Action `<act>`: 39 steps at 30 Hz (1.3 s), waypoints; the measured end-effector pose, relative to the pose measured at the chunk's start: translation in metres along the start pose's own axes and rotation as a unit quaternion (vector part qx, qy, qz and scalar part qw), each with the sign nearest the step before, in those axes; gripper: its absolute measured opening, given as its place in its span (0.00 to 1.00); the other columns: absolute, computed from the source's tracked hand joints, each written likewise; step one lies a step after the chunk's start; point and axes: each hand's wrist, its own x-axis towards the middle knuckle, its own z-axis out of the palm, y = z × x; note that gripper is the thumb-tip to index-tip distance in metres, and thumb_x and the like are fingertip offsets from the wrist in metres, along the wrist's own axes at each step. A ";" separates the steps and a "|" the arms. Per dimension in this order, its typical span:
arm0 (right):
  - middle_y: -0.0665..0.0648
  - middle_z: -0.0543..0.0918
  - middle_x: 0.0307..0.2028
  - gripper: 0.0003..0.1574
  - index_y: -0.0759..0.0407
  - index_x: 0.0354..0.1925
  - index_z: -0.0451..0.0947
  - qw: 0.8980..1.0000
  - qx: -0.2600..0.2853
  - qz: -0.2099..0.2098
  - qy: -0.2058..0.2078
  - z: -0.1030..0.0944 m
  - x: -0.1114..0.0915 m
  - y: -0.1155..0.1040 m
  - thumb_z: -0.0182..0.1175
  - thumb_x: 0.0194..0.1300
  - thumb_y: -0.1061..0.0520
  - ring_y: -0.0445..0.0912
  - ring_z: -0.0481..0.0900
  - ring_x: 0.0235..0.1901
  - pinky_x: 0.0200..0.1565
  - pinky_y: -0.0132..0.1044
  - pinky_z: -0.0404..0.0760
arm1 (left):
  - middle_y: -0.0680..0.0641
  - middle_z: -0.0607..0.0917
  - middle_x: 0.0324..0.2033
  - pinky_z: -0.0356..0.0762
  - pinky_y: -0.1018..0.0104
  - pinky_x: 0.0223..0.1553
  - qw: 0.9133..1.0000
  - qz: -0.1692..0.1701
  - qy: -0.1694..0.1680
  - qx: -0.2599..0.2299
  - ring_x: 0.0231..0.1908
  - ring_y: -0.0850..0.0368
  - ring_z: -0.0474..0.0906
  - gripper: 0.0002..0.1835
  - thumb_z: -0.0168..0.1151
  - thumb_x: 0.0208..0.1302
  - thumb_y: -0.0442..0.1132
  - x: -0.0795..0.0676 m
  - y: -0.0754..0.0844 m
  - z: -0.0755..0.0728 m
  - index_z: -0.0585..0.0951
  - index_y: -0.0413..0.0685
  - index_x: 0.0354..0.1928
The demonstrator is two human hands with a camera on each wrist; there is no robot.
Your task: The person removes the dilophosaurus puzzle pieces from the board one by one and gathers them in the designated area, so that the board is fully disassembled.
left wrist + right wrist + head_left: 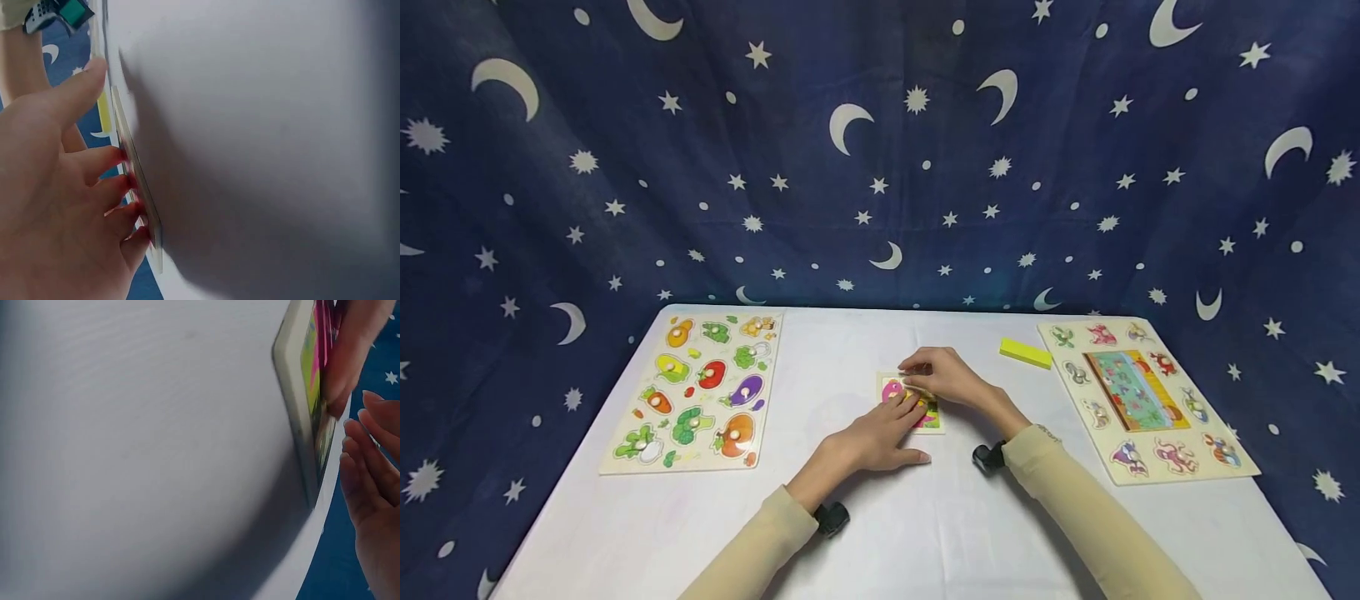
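Note:
A small square picture puzzle (pixel 934 423) with a pale frame and pink, yellow and green artwork lies on the table between the hands. My left hand (pixel 880 433) reaches over it from the lower left, its fingers spread and pressing on the picture, thumb out to the side. In the left wrist view the fingertips (pixel 139 215) meet the board (pixel 147 206) near its edge. My right hand (pixel 951 377) hovers at the puzzle's far right corner, fingers bent toward the thumb. In the right wrist view its fingertips (pixel 353 447) come close together beside the board (pixel 297 394); I cannot tell whether they pinch anything.
On the left lies a vegetable peg puzzle (pixel 700 400). To the right is a sea-animal board (pixel 1075 392) with a picture panel in its middle. A yellow bar (pixel 1026 353) sits near that board's far left corner. A dark blue star-and-moon cloth (pixel 880 208) hangs behind the white table.

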 end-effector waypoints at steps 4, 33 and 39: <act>0.52 0.88 0.40 0.13 0.59 0.49 0.89 1.000 -0.002 -0.010 -0.011 0.006 0.009 -0.004 0.69 0.67 0.59 0.40 0.77 0.35 0.40 0.31 0.78 | 0.49 0.51 0.82 0.50 0.54 0.81 1.000 0.007 0.006 0.004 0.82 0.51 0.42 0.45 0.57 0.73 0.64 0.000 -0.001 0.004 0.54 0.52 0.82; 0.53 0.83 0.33 0.09 0.60 0.43 0.83 0.994 0.057 0.083 -0.051 0.015 0.022 -0.014 0.69 0.65 0.60 0.43 0.77 0.34 0.42 0.35 0.79 | 0.47 0.57 0.81 0.52 0.53 0.80 1.000 0.005 0.026 -0.017 0.81 0.50 0.47 0.39 0.57 0.76 0.57 -0.005 0.001 0.006 0.60 0.49 0.80; 0.51 0.87 0.33 0.06 0.58 0.43 0.87 0.991 0.088 0.096 -0.026 0.009 0.022 -0.007 0.66 0.68 0.59 0.42 0.78 0.33 0.39 0.33 0.78 | 0.47 0.57 0.81 0.51 0.53 0.80 1.000 0.002 0.018 -0.024 0.82 0.49 0.47 0.39 0.57 0.75 0.58 -0.005 0.003 0.001 0.60 0.49 0.80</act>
